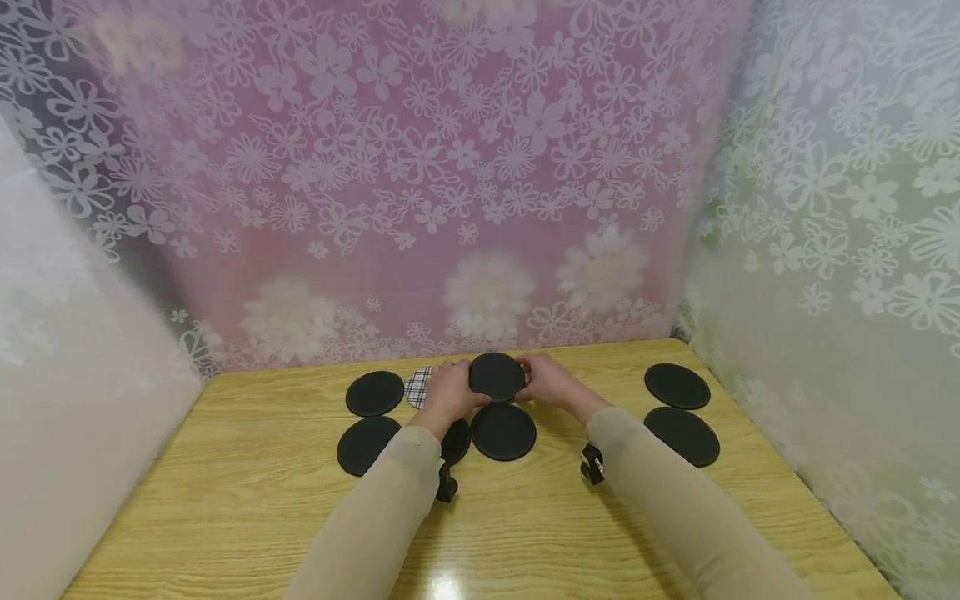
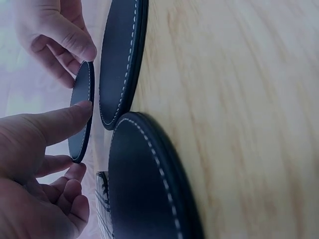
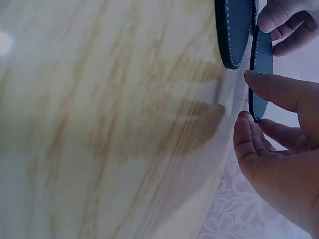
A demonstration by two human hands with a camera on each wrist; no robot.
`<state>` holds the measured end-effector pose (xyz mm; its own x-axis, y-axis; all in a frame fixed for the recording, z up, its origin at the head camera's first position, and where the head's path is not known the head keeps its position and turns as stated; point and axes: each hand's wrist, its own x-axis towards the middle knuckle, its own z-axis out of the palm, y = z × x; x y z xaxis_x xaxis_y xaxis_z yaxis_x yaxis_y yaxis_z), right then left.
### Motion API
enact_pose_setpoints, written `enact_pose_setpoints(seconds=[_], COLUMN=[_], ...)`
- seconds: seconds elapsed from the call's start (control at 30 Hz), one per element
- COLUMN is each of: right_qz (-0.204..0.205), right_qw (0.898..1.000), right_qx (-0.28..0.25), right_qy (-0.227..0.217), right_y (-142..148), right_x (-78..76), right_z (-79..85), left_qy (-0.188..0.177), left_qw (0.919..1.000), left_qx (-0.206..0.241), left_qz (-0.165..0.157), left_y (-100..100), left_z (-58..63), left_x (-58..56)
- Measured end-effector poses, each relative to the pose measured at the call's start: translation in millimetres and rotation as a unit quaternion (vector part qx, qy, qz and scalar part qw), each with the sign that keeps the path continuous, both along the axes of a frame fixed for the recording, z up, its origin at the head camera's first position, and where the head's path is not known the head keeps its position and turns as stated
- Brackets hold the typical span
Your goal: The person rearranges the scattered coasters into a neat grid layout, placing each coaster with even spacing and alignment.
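At the back middle of the table, both my hands hold a round black coaster (image 1: 497, 377) with pale stitching round its edge. My left hand (image 1: 452, 392) pinches its left side between thumb and fingers, as the left wrist view also shows. On the opposite edge, my right hand (image 1: 551, 379) pinches it the same way. Just nearer to me lies another black coaster (image 1: 504, 432) flat on the table. A further black coaster (image 1: 456, 442) is partly covered by my left wrist. Beside my left hand, a white plaid coaster (image 1: 417, 388) is partly hidden.
Two black coasters (image 1: 375, 393) (image 1: 363, 444) lie to the left on the wooden table (image 1: 225, 492), and two more coasters (image 1: 677, 385) (image 1: 684, 433) near its right edge. A flowered pink curtain (image 1: 465, 183) hangs behind the table; pale curtains flank it.
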<state>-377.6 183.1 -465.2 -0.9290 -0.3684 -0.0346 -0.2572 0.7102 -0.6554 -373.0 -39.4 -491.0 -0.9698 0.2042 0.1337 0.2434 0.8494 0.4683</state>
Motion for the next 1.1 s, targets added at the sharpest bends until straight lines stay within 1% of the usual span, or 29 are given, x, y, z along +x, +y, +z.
enact_pose_setpoints(seconds=[0.07, 0.13, 0.2, 0.23, 0.5, 0.63, 0.9, 1.0, 1.1], right_qz=[0.0, 0.001, 0.002, 0.002, -0.002, 0.012, 0.029, 0.035, 0.031], right_qw=[1.0, 1.0, 1.0, 1.0, 0.999, 0.999, 0.997, 0.996, 0.997], right_qx=[0.005, 0.006, 0.006, 0.006, 0.028, 0.045, 0.073, 0.077, 0.068], right_qy=[0.001, -0.003, -0.006, -0.009, -0.019, -0.009, 0.001, 0.002, -0.006], right_y=[-1, -2, -3, -4, -4, -4, -4, -2, -2], right_x=[-0.5, -0.8, -1.4, -2.0, -4.2, -4.0, -2.9, -2.0, 0.5], right_z=[-2.0, -3.1, -3.7, -3.9, -1.4, -1.5, -1.9, -2.9, -3.2], left_qy=[-0.02, -0.02, -0.035, -0.033, -0.044, -0.047, -0.055, -0.058, -0.059], left_qw=[0.9998, 0.9998, 0.9992, 0.9993, 0.9987, 0.9984, 0.9984, 0.9982, 0.9982], left_qx=[-0.004, -0.004, -0.015, -0.017, -0.021, -0.027, -0.012, -0.01, -0.007], left_qz=[0.004, 0.006, 0.008, 0.008, 0.013, 0.015, 0.012, 0.009, 0.007], left_y=[1, 1, 1, 1, -2, -3, -5, -6, -7], left_z=[10.4, 11.3, 19.4, 19.6, 18.6, 16.1, 14.5, 15.0, 15.4], left_x=[9.0, 12.8, 18.9, 19.4, 16.9, 15.7, 15.1, 16.4, 17.6])
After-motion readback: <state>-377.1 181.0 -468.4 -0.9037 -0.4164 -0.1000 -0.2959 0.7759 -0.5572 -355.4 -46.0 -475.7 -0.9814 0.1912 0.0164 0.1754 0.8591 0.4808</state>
